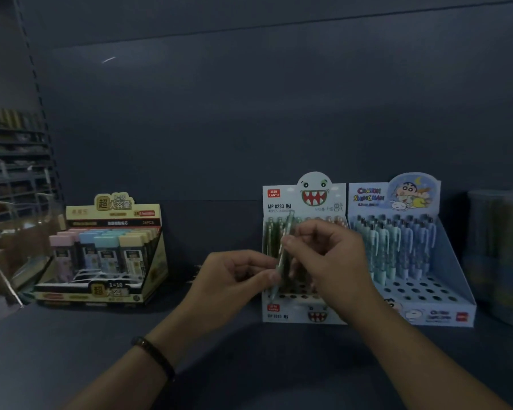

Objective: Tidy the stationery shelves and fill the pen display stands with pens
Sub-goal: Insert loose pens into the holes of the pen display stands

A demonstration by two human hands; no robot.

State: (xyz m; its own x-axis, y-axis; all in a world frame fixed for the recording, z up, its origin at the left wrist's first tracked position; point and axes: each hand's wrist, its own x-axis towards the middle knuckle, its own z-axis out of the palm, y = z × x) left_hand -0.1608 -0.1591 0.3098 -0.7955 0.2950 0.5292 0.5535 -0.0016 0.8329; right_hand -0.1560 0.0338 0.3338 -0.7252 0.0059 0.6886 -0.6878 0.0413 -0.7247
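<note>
Left hand (237, 281) pinches the lower end of a slim pale-green plastic pen (280, 258); right hand (330, 255) pinches its middle; the pen tilts just before the white monster-face cardboard pen stand (304, 199).

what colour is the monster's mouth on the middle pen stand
The mouth is red with jagged white teeth; it shows best in the head view.

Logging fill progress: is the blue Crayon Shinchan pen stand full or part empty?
Part empty. The blue stand has pens in its back rows; its front rows show bare holes.
</note>
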